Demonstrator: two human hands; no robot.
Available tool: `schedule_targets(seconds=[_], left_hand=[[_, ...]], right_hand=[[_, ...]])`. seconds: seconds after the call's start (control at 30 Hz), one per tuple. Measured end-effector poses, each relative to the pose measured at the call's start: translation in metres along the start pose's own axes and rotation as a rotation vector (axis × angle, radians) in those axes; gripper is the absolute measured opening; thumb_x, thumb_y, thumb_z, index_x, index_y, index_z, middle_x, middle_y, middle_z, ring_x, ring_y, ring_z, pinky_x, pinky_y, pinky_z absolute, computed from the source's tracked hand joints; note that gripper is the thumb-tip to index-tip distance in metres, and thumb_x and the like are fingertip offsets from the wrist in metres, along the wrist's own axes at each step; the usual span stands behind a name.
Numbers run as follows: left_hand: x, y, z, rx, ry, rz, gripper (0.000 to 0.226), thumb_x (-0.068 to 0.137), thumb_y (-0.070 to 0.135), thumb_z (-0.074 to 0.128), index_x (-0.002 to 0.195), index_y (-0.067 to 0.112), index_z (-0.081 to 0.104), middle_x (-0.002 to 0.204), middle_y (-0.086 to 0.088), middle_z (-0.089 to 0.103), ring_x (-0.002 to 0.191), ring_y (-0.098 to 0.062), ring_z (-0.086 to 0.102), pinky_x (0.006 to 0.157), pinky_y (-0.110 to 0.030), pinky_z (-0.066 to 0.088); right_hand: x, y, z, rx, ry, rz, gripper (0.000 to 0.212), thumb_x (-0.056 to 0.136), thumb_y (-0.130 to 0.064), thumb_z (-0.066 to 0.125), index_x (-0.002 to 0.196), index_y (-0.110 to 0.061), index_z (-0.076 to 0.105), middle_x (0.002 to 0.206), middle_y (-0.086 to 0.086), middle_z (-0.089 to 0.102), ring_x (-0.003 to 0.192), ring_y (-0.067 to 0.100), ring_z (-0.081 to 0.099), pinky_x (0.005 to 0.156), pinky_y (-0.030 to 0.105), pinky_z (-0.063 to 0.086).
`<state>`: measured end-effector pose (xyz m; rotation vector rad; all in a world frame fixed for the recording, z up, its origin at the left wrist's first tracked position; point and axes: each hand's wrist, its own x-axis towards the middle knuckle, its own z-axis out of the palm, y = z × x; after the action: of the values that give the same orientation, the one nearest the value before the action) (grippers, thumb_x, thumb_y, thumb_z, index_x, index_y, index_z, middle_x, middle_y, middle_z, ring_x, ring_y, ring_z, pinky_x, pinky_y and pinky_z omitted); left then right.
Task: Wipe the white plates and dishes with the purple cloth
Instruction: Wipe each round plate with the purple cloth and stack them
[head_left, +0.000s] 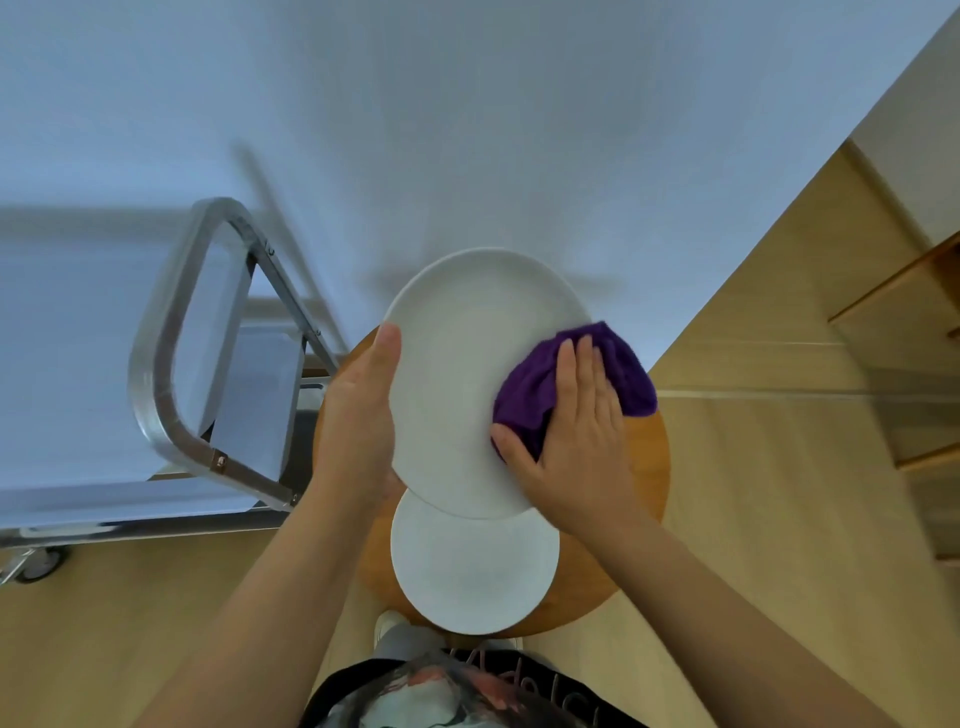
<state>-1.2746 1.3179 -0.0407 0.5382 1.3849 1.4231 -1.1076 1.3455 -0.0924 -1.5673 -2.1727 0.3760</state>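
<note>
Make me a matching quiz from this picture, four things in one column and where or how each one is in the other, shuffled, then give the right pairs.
Column one:
1. purple cloth
2. larger white plate
3. smaller white plate
4. round wooden stool

Column two:
A. lies on the stool, nearest the person
B. under both plates
C. pressed under the right hand
D. held at its edge by the left hand

Pairs: 1-C, 2-D, 3-A, 4-B

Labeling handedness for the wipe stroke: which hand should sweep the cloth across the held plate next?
Right. The right hand already presses the purple cloth on the large plate; the left hand grips that plate's opposite edge, steadying it.
</note>
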Motion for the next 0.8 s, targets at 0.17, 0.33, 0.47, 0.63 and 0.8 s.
schedule_targets(seconds=[0.17, 0.33, 0.47, 0.63, 0.8], left_hand=[[-0.003, -0.014, 0.016, -0.05, 0.073, 0.01, 0.065, 0.061, 0.069, 0.055, 0.109, 0.027, 0.066, 0.103, -0.001, 0.072, 0.091, -0.021, 0.07, 0.064, -0.031, 0.056], [-0.002, -0.021, 0.018, -0.189, 0.091, -0.044, 0.054, 0.065, 0.068, 0.059, 0.103, 0.031, 0.069, 0.102, -0.002, 0.073, 0.091, -0.022, 0.071, 0.066, -0.033, 0.058], [0.001, -0.018, 0.007, -0.193, 0.116, -0.112, 0.064, 0.069, 0.072, 0.061, 0.113, 0.025, 0.066, 0.105, -0.005, 0.072, 0.093, -0.025, 0.07, 0.073, -0.038, 0.058], [0.004, -0.006, 0.002, -0.262, -0.016, -0.137, 0.064, 0.078, 0.061, 0.053, 0.128, 0.022, 0.058, 0.12, -0.008, 0.066, 0.108, -0.028, 0.064, 0.083, -0.042, 0.054], [0.007, 0.014, -0.005, -0.148, -0.036, -0.139, 0.041, 0.092, 0.053, 0.044, 0.11, 0.022, 0.065, 0.096, -0.001, 0.075, 0.083, -0.016, 0.072, 0.055, -0.027, 0.056]], right_hand=[[-0.023, -0.038, 0.013, 0.222, 0.008, 0.192, 0.088, 0.085, -0.066, 0.027, 0.149, -0.015, -0.003, 0.158, 0.011, 0.008, 0.143, 0.026, 0.01, 0.114, 0.034, 0.009], [-0.029, -0.058, 0.014, 0.327, -0.001, 0.019, 0.072, 0.085, -0.06, 0.027, 0.148, -0.025, 0.023, 0.154, 0.007, 0.025, 0.141, 0.024, 0.021, 0.109, 0.034, 0.018], [-0.029, -0.043, 0.003, 0.38, -0.093, -0.24, 0.06, 0.08, -0.05, 0.061, 0.132, -0.023, 0.049, 0.14, 0.001, 0.047, 0.128, 0.018, 0.041, 0.1, 0.033, 0.04], [-0.034, -0.011, -0.008, 0.172, -0.159, -0.597, 0.083, 0.059, -0.023, 0.087, 0.127, -0.017, 0.04, 0.122, 0.009, 0.061, 0.109, 0.026, 0.059, 0.082, 0.035, 0.055], [-0.031, 0.022, -0.028, 0.011, 0.104, -0.743, 0.075, 0.058, -0.019, 0.089, 0.119, -0.013, 0.046, 0.099, 0.009, 0.071, 0.088, 0.024, 0.068, 0.079, 0.035, 0.055]])
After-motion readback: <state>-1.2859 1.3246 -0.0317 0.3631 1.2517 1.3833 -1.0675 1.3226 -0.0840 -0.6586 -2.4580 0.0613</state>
